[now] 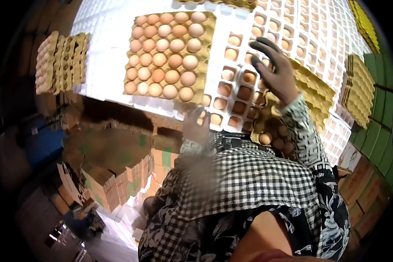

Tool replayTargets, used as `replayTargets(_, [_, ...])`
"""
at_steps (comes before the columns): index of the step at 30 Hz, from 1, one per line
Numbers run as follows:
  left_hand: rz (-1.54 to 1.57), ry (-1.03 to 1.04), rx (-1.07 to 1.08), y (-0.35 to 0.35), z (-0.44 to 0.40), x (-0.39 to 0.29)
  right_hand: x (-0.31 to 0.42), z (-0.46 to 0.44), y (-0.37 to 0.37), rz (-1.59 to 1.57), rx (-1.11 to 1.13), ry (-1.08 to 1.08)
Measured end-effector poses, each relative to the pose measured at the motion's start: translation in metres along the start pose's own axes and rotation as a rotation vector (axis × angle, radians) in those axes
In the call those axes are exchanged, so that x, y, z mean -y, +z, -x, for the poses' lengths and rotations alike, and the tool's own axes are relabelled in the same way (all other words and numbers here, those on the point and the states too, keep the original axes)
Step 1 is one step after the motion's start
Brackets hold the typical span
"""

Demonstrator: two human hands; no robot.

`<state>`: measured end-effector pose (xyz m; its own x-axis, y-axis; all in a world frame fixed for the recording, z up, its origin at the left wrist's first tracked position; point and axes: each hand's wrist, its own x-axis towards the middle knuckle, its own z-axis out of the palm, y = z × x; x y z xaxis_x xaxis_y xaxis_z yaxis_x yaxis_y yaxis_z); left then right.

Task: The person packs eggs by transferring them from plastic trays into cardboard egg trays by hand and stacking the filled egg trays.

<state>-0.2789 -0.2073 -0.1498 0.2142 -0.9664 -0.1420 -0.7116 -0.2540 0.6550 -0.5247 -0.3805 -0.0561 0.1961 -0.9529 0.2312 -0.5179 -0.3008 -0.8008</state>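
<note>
My left hand [196, 125] is smeared by motion at the near edge of the white egg trays. An egg shows by its fingertips, but whether the hand grips it cannot be made out. My right hand [277, 74], with dark fingertips, hovers above the white trays [238, 67] with its fingers apart. Below that hand, an egg shows near the thumb, with no clear grip on it. Left of the hands lies a brown pulp tray [208, 43] filled with rows of eggs. Beside my right forearm is another pulp tray [312, 89], with loose eggs [265, 139] near my apron.
Stacked pulp trays with eggs [59, 63] stand at the left edge. More pulp trays [358, 91] are stacked at the right, beside green stacks [382, 102]. Cardboard boxes [113, 183] stand below the table at the left. Yellow trays [364, 24] lie at the upper right.
</note>
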Motion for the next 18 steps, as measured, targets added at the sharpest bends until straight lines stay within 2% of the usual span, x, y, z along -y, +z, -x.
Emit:
replayTargets(1, [0.123,-0.043,0.0,0.0,0.004,-0.008,0.001,0.011,-0.027,-0.084,-0.04,-0.008])
replayTargets(3, [0.834,-0.544,0.355,-0.005,0.007,-0.035,-0.012,0.044,-0.085,-0.127,-0.213,0.153])
replayTargets(4, [0.828,-0.416,0.5,-0.002,0.0,-0.035,-0.024,0.066,-0.114,-0.37,-0.317,0.317])
replayTargets(5, [0.474,-0.045,0.421,-0.01,-0.005,-0.073,-0.037,0.087,-0.142,-0.352,-0.398,0.392])
replayTargets(7, [0.135,0.385,0.468,-0.004,-0.016,-0.1,-0.053,0.132,-0.182,-0.339,-0.406,0.507])
replayTargets(8, [0.005,0.459,0.482,-0.004,-0.015,-0.124,-0.05,0.15,-0.189,-0.177,-0.315,0.617])
replayTargets(9, [-0.023,0.462,0.59,-0.001,-0.015,-0.141,-0.038,0.168,-0.186,-0.239,-0.238,0.69])
replayTargets(12, [-0.32,0.715,0.544,0.03,-0.018,-0.167,-0.024,0.202,-0.158,0.287,0.139,0.532])
replayTargets(13, [-0.425,0.787,0.502,0.062,-0.028,-0.172,-0.054,0.202,-0.137,0.436,0.258,0.475])
replayTargets(14, [-0.512,0.846,0.562,0.074,-0.027,-0.182,-0.055,0.209,-0.124,0.56,0.234,0.379])
replayTargets(15, [-0.586,0.856,0.717,0.08,-0.025,-0.206,-0.061,0.216,-0.111,0.684,0.21,0.279])
replayTargets(16, [-0.654,0.868,0.75,0.095,-0.018,-0.215,-0.07,0.219,-0.103,0.648,0.274,0.324])
replayTargets(18, [-0.738,0.917,0.742,0.11,-0.015,-0.225,-0.089,0.221,-0.107,0.565,0.197,0.193])
